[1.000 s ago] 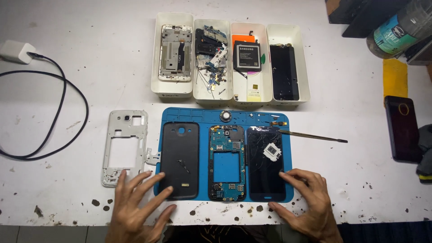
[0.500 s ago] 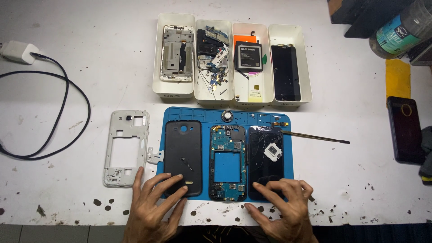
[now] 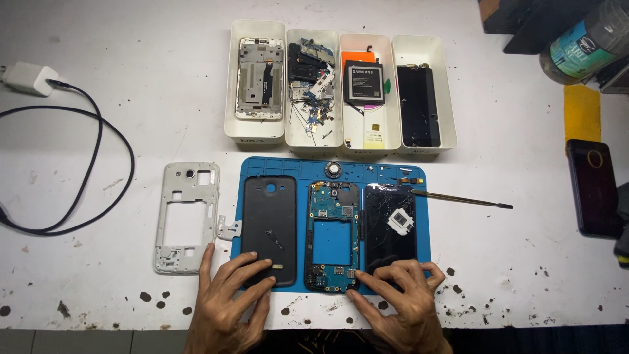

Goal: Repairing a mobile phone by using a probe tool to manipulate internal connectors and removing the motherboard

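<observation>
Your left hand [image 3: 226, 305]: fingers spread flat, grasping nothing, fingertips resting on lower edge of black back cover [image 3: 269, 229]. Cover: matte black, rounded corners, camera cutout near top, lying flat at left of blue mat [image 3: 426, 216].

Your right hand [image 3: 401, 303]: fingers loosely spread, holding nothing, tips touching bottom of circuit board frame [image 3: 332, 237] and cracked screen [image 3: 389, 226]. Frame: blue-green board, rectangular opening in middle, centre of mat. Screen: black glass, cracked, small white part on it.

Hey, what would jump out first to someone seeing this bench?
A blue mat mid-table carries a black back cover, a bare circuit frame and a cracked screen. The left hand and right hand rest at their lower ends. Four white trays behind hold parts.
</observation>
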